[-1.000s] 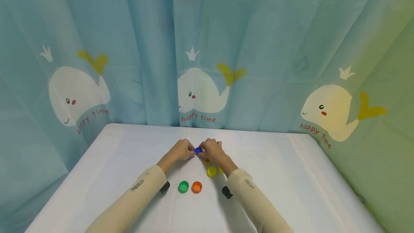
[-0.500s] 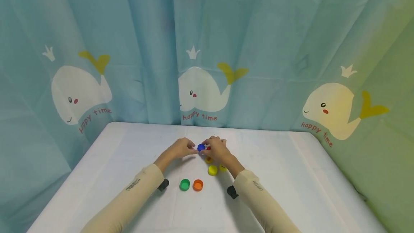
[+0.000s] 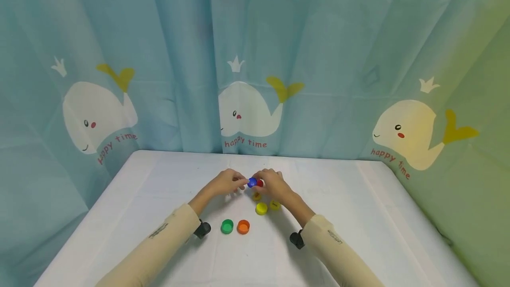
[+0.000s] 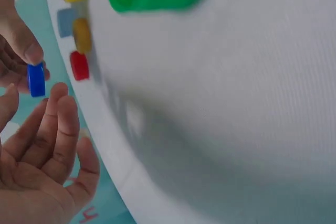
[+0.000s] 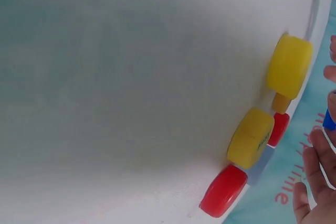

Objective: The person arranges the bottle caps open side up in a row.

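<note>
A blue bottle cap (image 3: 252,182) is pinched by the thumb and fingers of my right hand (image 3: 276,186), above the far part of the table. In the left wrist view the cap (image 4: 36,80) stands on edge under that thumb. My left hand (image 3: 225,183) reaches toward it from the left; its fingers are relaxed and spread, palm turned up in the left wrist view, apart from the cap. A red cap (image 3: 260,183) shows beside the right fingers. Nearer lie yellow caps (image 3: 261,208) (image 3: 275,205) and a darker yellow cap (image 3: 256,196).
Closer to me, a green cap (image 3: 227,226) and an orange cap (image 3: 243,226) lie with hollow sides up on the white table (image 3: 151,180). A greyish-blue piece (image 4: 66,22) stands among the caps. A whale-patterned curtain (image 3: 183,79) hangs behind the table.
The blue cap and my right hand have moved slightly right. My left fingers, earlier at the cap too, have loosened off it and followed a little to the right.
</note>
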